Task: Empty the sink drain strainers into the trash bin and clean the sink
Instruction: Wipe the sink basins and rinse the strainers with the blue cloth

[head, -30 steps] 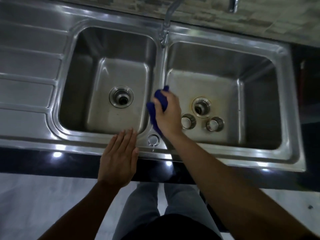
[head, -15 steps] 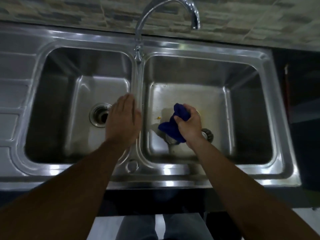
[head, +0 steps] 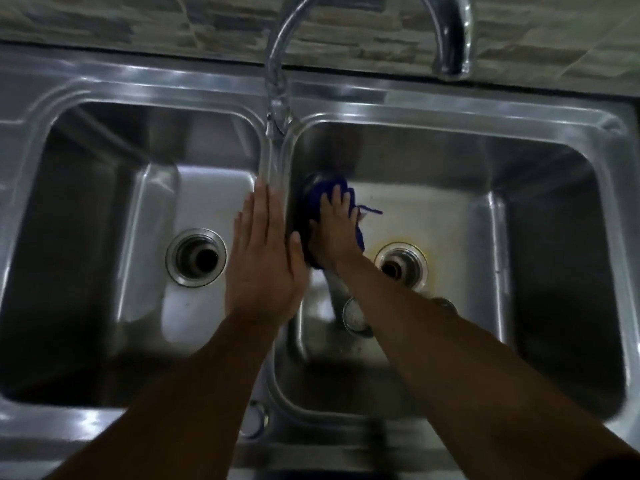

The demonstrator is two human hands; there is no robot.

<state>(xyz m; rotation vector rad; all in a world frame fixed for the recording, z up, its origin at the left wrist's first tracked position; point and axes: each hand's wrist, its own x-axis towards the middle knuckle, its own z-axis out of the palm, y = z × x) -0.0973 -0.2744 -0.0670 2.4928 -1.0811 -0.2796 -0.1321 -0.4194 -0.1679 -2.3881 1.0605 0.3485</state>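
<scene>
A steel double sink [head: 398, 102] fills the view. My right hand [head: 334, 233] presses a dark blue cloth [head: 317, 194] against the left inner wall of the right basin. My left hand [head: 265, 258] lies flat, fingers together, on the divider between the basins and holds nothing. The right drain [head: 401, 265] is an uncovered hole with a yellowish ring around it. One metal strainer [head: 355, 315] lies loose on the right basin floor, partly under my right forearm. Past the forearm, a second strainer [head: 445, 303] shows only its edge. The left drain [head: 195, 256] is uncovered too.
A curved chrome faucet [head: 277, 74] rises from the divider at the back, its spout [head: 450, 39] over the right basin. Behind the sink runs a stone-tiled wall [head: 363, 46]. A round overflow fitting [head: 254, 419] sits on the front rim.
My head has moved closer to the sink. My right hand has carried the cloth from near the right drain up to the basin's left wall. My left hand stays on the divider.
</scene>
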